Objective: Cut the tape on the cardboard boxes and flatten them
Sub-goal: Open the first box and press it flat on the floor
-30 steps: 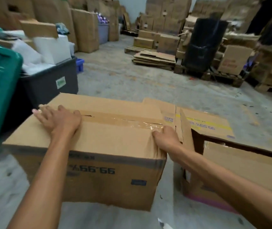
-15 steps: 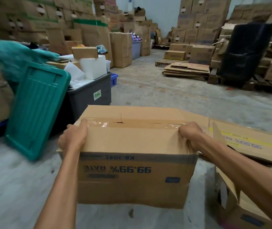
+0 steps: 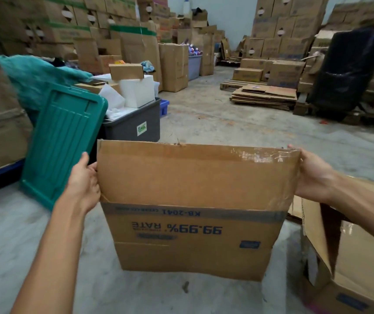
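A: Now, how is the step in hand best done?

B: The cardboard box point(image 3: 192, 225) is held up off the concrete floor point(image 3: 238, 130), printing upside down, with its near top flap point(image 3: 195, 173) raised upright. The left hand point(image 3: 84, 180) is closed on the flap's left edge, thumb up and fingers wrapped behind it. The right hand point(image 3: 313, 175) is closed on the right edge, fingertips hooked over the top corner. Torn tape point(image 3: 260, 156) is left along the flap's upper right. Judging by this, the flap should be folded fully outward and the sides pushed askew so the box collapses flat. Whether the bottom seam is cut cannot be told.

A: And the containers?

B: A grey bin point(image 3: 133, 128) at the floor's left edge is heaped with white foam pieces point(image 3: 138, 91) and a small carton point(image 3: 125, 71). A green lid point(image 3: 61, 141) is leaned against it. An opened box point(image 3: 351, 257) is seen at the lower right; its contents cannot be made out. Flattened cardboard point(image 3: 265, 96) is stacked far right.
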{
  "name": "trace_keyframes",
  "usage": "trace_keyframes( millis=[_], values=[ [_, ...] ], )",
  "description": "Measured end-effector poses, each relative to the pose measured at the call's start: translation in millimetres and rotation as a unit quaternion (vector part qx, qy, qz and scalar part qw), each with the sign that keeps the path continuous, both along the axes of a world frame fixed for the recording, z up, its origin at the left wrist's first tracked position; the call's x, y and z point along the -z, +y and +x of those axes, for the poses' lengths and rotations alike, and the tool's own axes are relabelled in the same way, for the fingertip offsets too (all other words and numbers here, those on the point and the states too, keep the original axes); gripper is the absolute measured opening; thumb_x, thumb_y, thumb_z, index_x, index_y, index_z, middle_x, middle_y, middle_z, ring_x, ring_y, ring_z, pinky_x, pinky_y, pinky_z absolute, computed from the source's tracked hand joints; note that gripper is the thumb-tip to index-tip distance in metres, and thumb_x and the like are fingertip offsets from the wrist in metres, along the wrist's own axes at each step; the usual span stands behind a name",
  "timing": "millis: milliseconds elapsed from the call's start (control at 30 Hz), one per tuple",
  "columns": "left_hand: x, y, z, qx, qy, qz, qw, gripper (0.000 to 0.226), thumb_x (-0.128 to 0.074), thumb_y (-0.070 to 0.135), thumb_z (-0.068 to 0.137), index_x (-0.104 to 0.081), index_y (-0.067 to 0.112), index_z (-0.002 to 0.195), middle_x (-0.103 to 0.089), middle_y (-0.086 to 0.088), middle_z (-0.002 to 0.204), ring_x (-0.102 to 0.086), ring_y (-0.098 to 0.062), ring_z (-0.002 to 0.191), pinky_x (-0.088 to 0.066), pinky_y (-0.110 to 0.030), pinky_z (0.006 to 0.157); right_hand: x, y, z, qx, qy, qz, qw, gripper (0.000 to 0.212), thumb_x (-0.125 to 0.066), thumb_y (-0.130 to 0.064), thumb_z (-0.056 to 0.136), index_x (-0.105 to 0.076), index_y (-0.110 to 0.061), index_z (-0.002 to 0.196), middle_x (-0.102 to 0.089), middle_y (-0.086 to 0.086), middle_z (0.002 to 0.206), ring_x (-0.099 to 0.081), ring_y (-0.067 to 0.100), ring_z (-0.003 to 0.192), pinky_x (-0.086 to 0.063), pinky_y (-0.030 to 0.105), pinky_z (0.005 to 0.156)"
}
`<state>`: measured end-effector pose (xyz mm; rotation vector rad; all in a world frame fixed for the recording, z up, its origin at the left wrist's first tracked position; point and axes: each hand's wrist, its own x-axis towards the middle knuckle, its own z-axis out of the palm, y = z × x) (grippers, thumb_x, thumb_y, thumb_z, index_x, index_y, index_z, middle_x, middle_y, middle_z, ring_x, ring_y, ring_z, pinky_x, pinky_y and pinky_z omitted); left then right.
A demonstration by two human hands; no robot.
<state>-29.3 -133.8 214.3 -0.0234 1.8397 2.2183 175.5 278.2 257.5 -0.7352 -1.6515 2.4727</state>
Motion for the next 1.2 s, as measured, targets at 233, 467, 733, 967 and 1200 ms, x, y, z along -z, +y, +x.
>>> trace_keyframes(
  millis=[233, 467, 733, 967, 1200],
  values=[
    [66, -65, -139, 0.305, -0.044, -0.235, 0.922, 0.046, -0.059, 0.043, 0.095, -0.059, 0.018, 0.134, -0.051, -0.021, 0.142, -0.057, -0.026, 0.121, -0.042, -0.041, 0.104, -19, 18, 27, -0.337, -0.044, 0.225, 0.913, 0.061, -0.061, -0.061, 0.085, -0.057, -0.032, 0.14, -0.056, 0.01, 0.144, -0.051, 0.031, 0.135, -0.046, 0.044, 0.108],
    [-40, 44, 18, 0.505, 0.129, -0.784, 0.337, 0.157, -0.076, 0.077, 0.05, 0.022, 0.005, 0.15, 0.026, -0.008, 0.159, 0.012, -0.023, 0.15, -0.003, -0.04, 0.123, -7, -57, -3, -0.467, -0.364, 0.65, 0.477, 0.163, -0.068, -0.091, 0.036, 0.023, -0.026, 0.155, 0.027, 0.002, 0.163, -0.001, 0.032, 0.154, -0.009, 0.048, 0.122],
    [-60, 111, 33, 0.442, 0.029, -0.834, 0.329, 0.122, -0.09, 0.056, 0.051, -0.032, 0.013, 0.15, -0.035, -0.008, 0.156, -0.037, -0.032, 0.14, -0.035, -0.038, 0.108, -29, -97, -55, -0.328, -0.424, 0.545, 0.644, 0.139, -0.059, -0.096, 0.047, -0.021, -0.02, 0.157, -0.025, 0.018, 0.162, -0.033, 0.049, 0.142, -0.049, 0.058, 0.09],
    [-13, 136, 32, 0.23, 0.063, -0.792, 0.562, 0.098, -0.053, 0.075, 0.08, -0.035, 0.008, 0.148, -0.037, -0.019, 0.153, -0.034, -0.045, 0.138, -0.032, -0.054, 0.11, 39, -117, -104, -0.21, -0.411, 0.724, 0.513, 0.076, -0.063, -0.073, 0.076, -0.064, -0.014, 0.124, -0.067, 0.009, 0.122, -0.066, 0.037, 0.111, -0.058, 0.043, 0.085],
    [0, 135, 24, 0.136, 0.01, -0.765, 0.629, 0.104, -0.066, 0.051, 0.074, -0.02, 0.0, 0.151, -0.016, -0.023, 0.159, -0.016, -0.056, 0.141, -0.023, -0.076, 0.102, 63, -108, -109, -0.159, -0.375, 0.75, 0.522, 0.04, -0.054, -0.024, 0.075, -0.072, -0.007, 0.106, -0.069, 0.027, 0.113, -0.067, 0.048, 0.097, -0.06, 0.056, 0.063]
  ],
)
